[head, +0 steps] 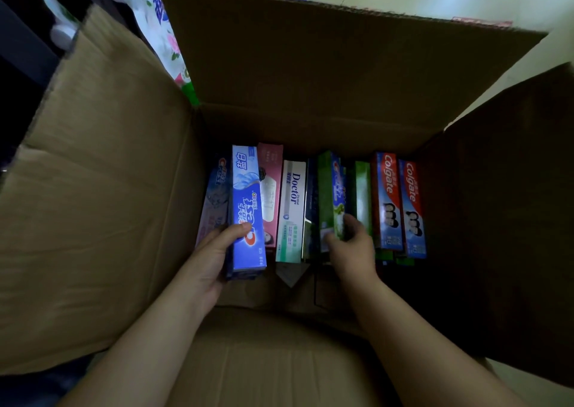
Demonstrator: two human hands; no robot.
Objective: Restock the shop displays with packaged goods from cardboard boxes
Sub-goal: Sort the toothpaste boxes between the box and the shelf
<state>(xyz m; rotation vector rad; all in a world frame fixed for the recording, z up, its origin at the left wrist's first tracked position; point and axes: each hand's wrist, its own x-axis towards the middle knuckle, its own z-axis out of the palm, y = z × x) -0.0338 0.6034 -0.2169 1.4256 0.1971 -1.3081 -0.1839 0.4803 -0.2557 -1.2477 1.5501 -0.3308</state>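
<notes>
Deep in the open carton point(102, 189), among upright toothpaste boxes. Left hand point(211, 257) wrapped round the blue box point(247, 211), thumb across its face. Right hand point(351, 245) pinching the green box point(332, 195) near its lower end.

both bare forearms reach forward; left grip point(214, 251) curled, thumb on top; right grip point(351, 239) curled, knuckles up

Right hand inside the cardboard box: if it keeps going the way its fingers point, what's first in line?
The green toothpaste carton: the right hand has its fingertips already on the carton's near end. Beyond it, probably the brown cardboard box's far wall; depth is unclear.
</notes>
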